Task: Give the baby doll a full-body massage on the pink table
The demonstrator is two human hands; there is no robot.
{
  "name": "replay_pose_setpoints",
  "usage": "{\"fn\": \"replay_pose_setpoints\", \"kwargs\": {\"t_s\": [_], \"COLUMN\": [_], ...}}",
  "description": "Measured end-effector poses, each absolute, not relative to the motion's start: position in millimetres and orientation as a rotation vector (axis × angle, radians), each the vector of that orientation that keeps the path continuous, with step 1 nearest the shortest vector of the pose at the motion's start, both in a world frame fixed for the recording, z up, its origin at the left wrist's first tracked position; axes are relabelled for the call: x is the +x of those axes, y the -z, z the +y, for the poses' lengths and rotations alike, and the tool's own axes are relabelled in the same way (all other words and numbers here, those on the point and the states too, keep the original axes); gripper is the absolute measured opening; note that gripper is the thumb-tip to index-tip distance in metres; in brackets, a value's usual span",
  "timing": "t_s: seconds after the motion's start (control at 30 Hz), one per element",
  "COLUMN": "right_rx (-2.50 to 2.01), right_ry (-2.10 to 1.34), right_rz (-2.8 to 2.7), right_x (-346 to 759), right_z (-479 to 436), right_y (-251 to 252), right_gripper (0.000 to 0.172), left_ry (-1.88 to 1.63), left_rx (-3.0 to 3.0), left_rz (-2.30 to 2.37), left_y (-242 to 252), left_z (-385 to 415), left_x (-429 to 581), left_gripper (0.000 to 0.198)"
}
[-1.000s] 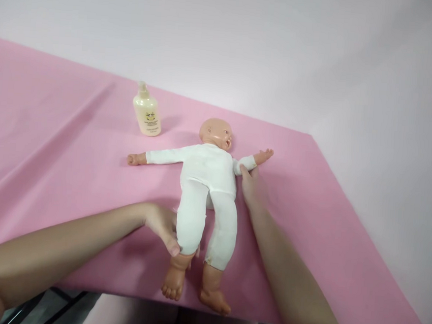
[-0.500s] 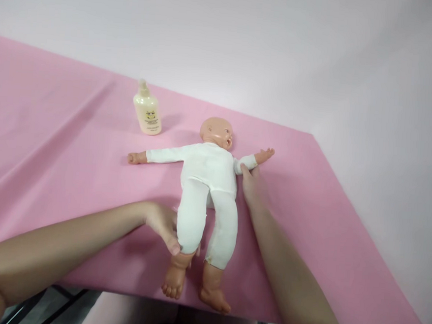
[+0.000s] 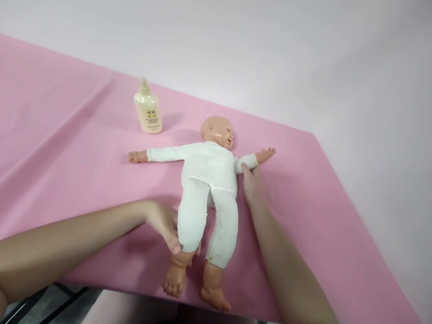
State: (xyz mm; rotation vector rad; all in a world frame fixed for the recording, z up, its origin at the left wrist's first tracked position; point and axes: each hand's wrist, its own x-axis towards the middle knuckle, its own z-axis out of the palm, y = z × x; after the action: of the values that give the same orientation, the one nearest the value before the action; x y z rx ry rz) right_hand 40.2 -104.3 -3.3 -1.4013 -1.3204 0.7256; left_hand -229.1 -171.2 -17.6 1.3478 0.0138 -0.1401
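A baby doll (image 3: pixel 210 166) with a white cloth body lies on its back, its head turned to the right and its feet towards me. My left hand (image 3: pixel 164 227) is closed around the doll's lower leg on the left, just above the foot. The thumb lies on top while most of the fingers are hidden beneath the leg. My right hand (image 3: pixel 250 181) grips the doll's arm on the right near the wrist, thumb in front and the other fingers behind it. The doll's other arm stretches out to the left on the cloth.
Beyond the doll's outstretched left-side arm stands a cream pump bottle (image 3: pixel 148 112) with a printed label. A pink cloth (image 3: pixel 71 171) covers the table, with a long crease on the left. A pale wall (image 3: pixel 224 44) rises behind. Dark metal legs (image 3: pixel 62 299) show below the front edge.
Both hands keep the same hold on the doll. The view has shifted very slightly; nothing on the table has visibly moved.
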Motion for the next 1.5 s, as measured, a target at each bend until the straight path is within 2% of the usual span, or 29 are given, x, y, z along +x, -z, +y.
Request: {"fn": "replay_pose_setpoints", "kwargs": {"t_s": [0.57,0.77,1.03,1.2,1.5], "right_rx": [-1.325,-1.332,-1.308,-1.351,-1.355], "right_ry": [-0.708,-0.799,-0.732,-0.768,-0.716], "right_rz": [-1.301,-1.294,-1.278,-1.291,-1.356], "right_x": [39.2,42.2,38.2,40.2,39.6], "right_z": [-96.6,-94.4,-95.5,-99.6,-103.7], "right_y": [9.9,16.2,12.8,10.7,3.7], "right_gripper": [0.09,0.079,0.083,0.077,0.087], "left_ry": [0.205,0.208,0.186,0.178,0.18], "left_rx": [1.309,1.314,1.39,1.426,1.405], "left_rz": [0.004,0.023,0.041,0.044,0.058], "left_y": [18.6,19.1,16.9,15.4,18.1], "left_z": [-169.4,-168.9,-168.4,-168.3,-167.9], "left_x": [-231.6,-232.9,-231.8,-232.0,-233.8], "left_gripper": [0.061,0.063,0.067,0.066,0.071]}}
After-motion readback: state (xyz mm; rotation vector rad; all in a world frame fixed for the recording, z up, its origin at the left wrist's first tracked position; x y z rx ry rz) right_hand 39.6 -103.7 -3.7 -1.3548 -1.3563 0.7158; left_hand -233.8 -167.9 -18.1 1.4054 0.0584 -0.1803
